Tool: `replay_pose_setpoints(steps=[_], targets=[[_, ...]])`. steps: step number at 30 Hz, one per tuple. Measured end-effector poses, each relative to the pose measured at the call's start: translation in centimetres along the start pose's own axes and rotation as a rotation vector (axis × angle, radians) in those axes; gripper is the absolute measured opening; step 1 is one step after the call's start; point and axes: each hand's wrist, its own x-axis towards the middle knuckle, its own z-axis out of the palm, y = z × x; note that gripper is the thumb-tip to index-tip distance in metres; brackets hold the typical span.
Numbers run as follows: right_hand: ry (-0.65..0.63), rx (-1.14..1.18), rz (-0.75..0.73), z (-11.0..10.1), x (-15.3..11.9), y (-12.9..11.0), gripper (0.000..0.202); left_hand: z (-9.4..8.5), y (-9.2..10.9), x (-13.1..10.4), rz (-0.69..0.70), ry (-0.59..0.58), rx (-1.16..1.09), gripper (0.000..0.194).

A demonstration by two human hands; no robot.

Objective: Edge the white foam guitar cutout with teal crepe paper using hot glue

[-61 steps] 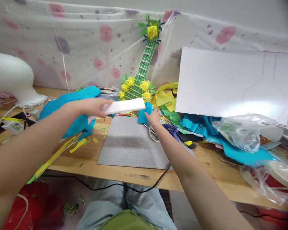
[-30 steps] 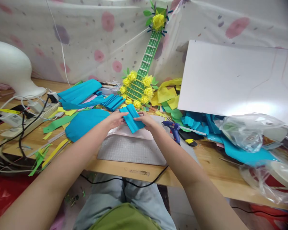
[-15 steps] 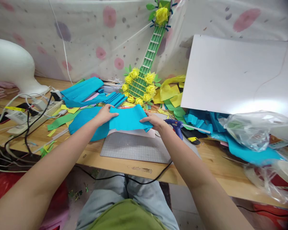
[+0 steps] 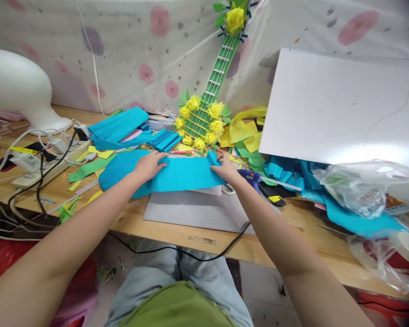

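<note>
A strip of blue crepe paper [image 4: 187, 173] stretches between my two hands, above a grey cutting mat [image 4: 184, 210] and a pale sheet. My left hand [image 4: 150, 166] rests over the strip's left part, thumb and fingers bent on the paper. At the other end my right hand [image 4: 226, 167] pinches the strip, where a small edge stands folded up. A rounded blue piece [image 4: 117, 172] lies under and left of my left hand. Beside my right wrist is a blue glue gun [image 4: 250, 176].
Behind stands a green paper guitar [image 4: 199, 120] with yellow flowers. To the left are a power strip [image 4: 54, 165], cables and a white foam head [image 4: 23, 86]. A white board [image 4: 330, 104], blue scraps and a plastic bag [image 4: 357, 186] lie right.
The blue strip is now flatter and spread wider, lower over the mat. My right hand has shifted right, and my left hand lies further over the paper.
</note>
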Motion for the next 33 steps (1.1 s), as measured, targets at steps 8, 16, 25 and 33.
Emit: replay_pose_setpoints(steps=[8,16,25,33], targets=[[0.017,-0.639,-0.149,2.0,-4.5,-0.6,0.046,0.4,0.3,0.9,0.125,-0.101,0.149,0.048],[0.178,-0.625,-0.321,2.5,-4.5,0.5,0.040,1.9,0.4,0.5,0.306,-0.022,0.192,0.035],[-0.121,-0.504,-0.882,4.3,-3.1,-2.3,0.040,2.1,0.2,0.4,0.512,-0.098,0.112,0.035],[-0.094,-0.358,-0.801,9.8,-2.7,-2.5,0.068,3.1,3.2,-2.1,0.364,-0.019,0.231,0.042]])
